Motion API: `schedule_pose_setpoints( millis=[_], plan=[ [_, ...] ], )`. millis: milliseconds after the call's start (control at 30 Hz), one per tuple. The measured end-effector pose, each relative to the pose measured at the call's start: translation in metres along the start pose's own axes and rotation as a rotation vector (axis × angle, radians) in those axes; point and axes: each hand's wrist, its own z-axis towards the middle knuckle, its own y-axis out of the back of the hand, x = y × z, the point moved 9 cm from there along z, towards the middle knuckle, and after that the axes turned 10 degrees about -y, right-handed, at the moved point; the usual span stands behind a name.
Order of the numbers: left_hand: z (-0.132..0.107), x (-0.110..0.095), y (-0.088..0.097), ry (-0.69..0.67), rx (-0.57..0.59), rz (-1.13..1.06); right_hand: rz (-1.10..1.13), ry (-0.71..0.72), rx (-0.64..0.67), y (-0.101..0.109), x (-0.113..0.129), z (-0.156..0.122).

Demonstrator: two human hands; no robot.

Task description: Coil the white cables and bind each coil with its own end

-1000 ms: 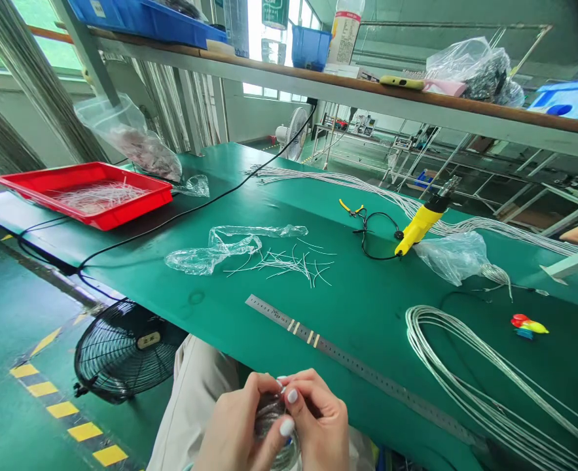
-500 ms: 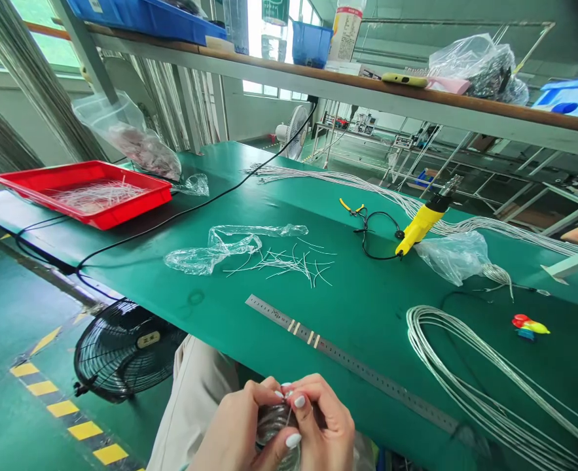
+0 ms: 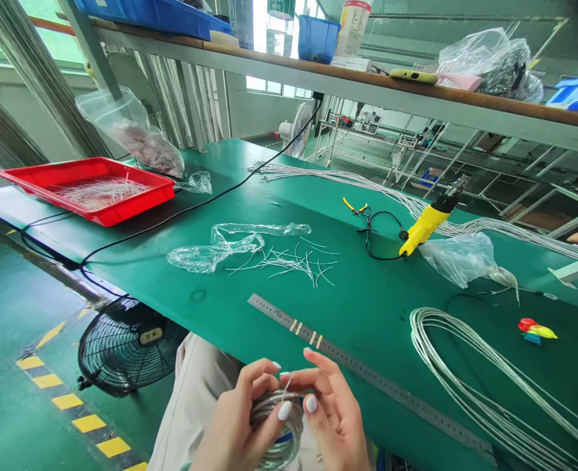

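Over my lap, at the near edge of the green table (image 3: 377, 301), I hold a coil of silvery cable (image 3: 294, 424) in my left hand (image 3: 234, 415), the thumb pressed on it from my side and the other fingers bent around the top. My right hand (image 3: 340, 412) is beside the coil with thumb and fingers spread; whether one fingertip touches the thin wire end standing up there, I cannot tell. Just past my hands, a metal ruler (image 3: 357, 367) lies slantwise — between me and the loose short white wires (image 3: 296, 263). Next to these wires is a crumpled clear wrapper (image 3: 195, 257). Behind them, a black cord (image 3: 239, 185) crosses toward the left, passing near the red tray (image 3: 122, 210). On my right, a large cable loop (image 3: 419, 327) occupies the nearer corner — and farther lies a yellow heat gun (image 3: 423, 229) beside a plastic bag (image 3: 460, 261).
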Motion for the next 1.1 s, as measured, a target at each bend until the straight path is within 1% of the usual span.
schedule_pose_setpoints(
  millis=[67,167,267,367,433,533,600,633,733,800,933,967,1000,1100],
  plan=[
    [0.000,0.002,0.000,0.003,0.027,-0.030,-0.104,-0.027,0.082,-0.002,0.006,0.005],
    [0.000,0.004,-0.002,0.007,0.045,-0.036,-0.290,0.064,0.189,-0.008,0.022,0.011],
    [0.001,0.000,0.001,-0.032,0.022,-0.008,-0.343,0.147,0.189,-0.009,0.032,0.012],
    [0.002,0.000,0.004,-0.023,0.022,-0.001,-0.327,0.132,0.182,-0.011,0.027,0.009],
    [0.002,0.000,0.007,-0.020,0.008,0.004,-0.272,0.078,0.128,-0.009,0.019,0.007],
    [0.003,-0.002,0.015,-0.043,-0.057,0.044,-0.204,-0.011,-0.047,0.005,0.006,0.002],
    [0.004,-0.001,0.017,-0.045,-0.080,0.071,-0.251,0.003,-0.124,0.011,0.006,-0.001],
    [0.004,0.001,0.016,-0.036,-0.077,0.076,-0.301,0.030,-0.126,0.011,0.009,-0.001],
    [0.003,0.006,0.011,0.011,-0.044,0.060,-0.483,0.103,-0.026,0.004,0.022,0.004],
    [0.002,0.009,0.009,0.050,-0.024,0.044,-0.530,0.121,0.041,0.002,0.030,0.009],
    [0.001,0.011,0.003,0.120,0.054,-0.025,-0.413,0.052,0.263,-0.009,0.038,0.016],
    [0.001,0.011,0.002,0.136,0.074,-0.044,-0.405,0.041,0.301,-0.012,0.039,0.017],
    [0.001,0.012,0.001,0.150,0.087,-0.058,-0.414,0.038,0.318,-0.015,0.040,0.017],
    [0.000,0.012,0.002,0.169,0.094,-0.075,-0.472,0.068,0.314,-0.019,0.044,0.017]
  ],
)
